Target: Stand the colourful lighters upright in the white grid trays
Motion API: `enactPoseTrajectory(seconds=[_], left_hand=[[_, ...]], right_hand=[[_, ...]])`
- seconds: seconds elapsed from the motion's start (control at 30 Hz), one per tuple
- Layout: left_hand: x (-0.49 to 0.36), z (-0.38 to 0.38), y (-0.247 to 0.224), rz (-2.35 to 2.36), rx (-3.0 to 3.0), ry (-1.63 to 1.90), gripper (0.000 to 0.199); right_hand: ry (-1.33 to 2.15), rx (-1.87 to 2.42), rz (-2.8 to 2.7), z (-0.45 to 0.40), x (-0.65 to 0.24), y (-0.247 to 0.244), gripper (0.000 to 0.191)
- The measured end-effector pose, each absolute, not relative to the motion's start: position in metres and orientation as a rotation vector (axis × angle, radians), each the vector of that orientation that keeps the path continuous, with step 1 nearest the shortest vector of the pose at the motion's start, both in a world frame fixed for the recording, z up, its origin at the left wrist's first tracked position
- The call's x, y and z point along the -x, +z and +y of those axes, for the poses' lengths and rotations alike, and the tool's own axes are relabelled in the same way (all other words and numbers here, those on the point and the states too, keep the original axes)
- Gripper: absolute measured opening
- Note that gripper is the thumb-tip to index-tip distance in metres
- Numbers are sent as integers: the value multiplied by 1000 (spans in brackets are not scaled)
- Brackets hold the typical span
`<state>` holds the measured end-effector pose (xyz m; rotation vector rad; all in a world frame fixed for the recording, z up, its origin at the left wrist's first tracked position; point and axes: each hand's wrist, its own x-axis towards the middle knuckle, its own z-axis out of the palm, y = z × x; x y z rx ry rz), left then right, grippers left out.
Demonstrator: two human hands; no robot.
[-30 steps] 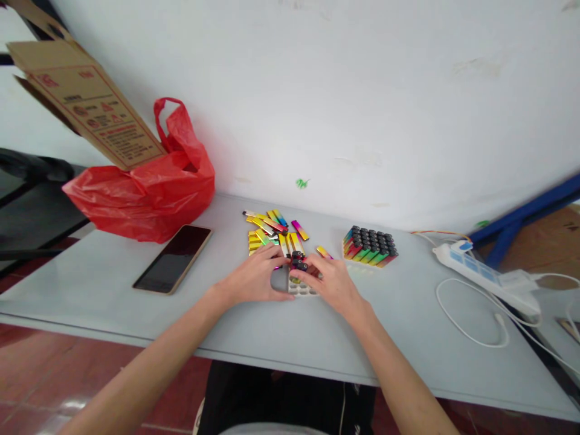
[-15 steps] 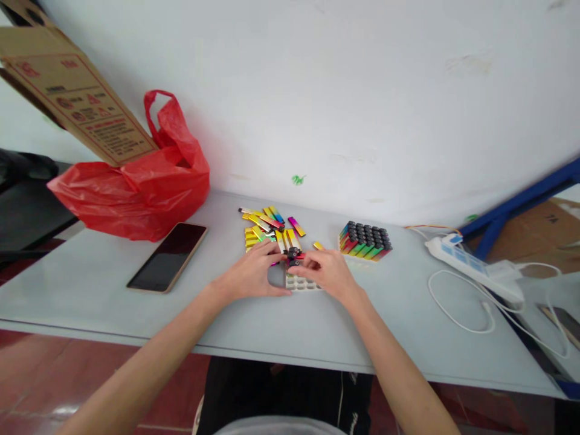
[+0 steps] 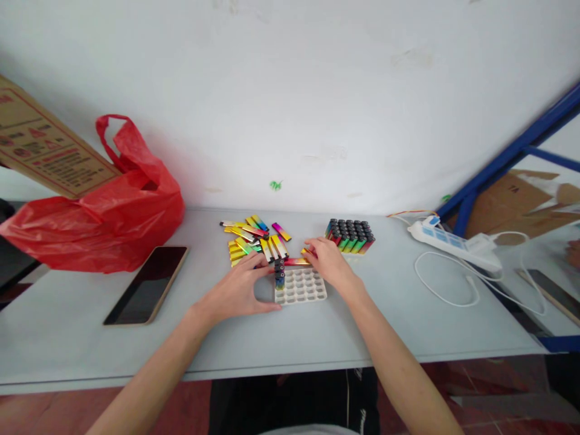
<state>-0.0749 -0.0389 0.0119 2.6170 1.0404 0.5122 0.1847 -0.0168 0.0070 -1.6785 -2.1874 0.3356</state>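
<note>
A white tray with rows of slots lies on the table in front of me. Several black-topped lighters stand upright in its left column. My left hand is around the tray's left side, thumb at the front corner and fingers at the back. Behind the tray, my right hand has thumb and fingertips closed on a yellow lighter, mostly covered by the fingers. A red-and-gold lighter lies flat along the tray's back edge. More shiny coloured lighters are heaped behind my left hand.
A block of upright black-topped lighters stands at the back right. A phone and a red plastic bag with a cardboard box are on the left. A power strip with white cables lies to the right.
My right hand has moved from the upright lighters at the tray's left column, back and right to a loose yellow lighter. My left hand stays by the tray. The view has shifted.
</note>
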Motion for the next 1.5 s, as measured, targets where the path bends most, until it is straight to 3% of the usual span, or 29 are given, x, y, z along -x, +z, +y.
enactPoseTrajectory(seconds=[0.33, 0.47, 0.63, 1.03, 1.17, 1.37, 1.5], left_hand=[[75, -34, 3, 1199, -2616, 568, 64], [75, -32, 1, 1217, -2608, 614, 66], [77, -32, -1, 1216, -2629, 621, 66], [75, -33, -2, 1222, -2613, 616, 63], [74, -33, 1, 1209, -2608, 608, 64], [75, -33, 1, 1185, -2599, 582, 60], [76, -33, 1, 1178, -2590, 592, 60]], right_hand=[[226, 1454, -1848, -21, -184, 10, 28], [483, 1358, -1620, -18, -184, 10, 22], [875, 1211, -1252, -15, -178, 7, 38], [1386, 1011, -1338, -36, -154, 22, 48], [1507, 1140, -1215, -38, -148, 22, 64], [1470, 1262, -1056, -41, -141, 22, 47], [1518, 1233, -1013, -40, -142, 21, 47]])
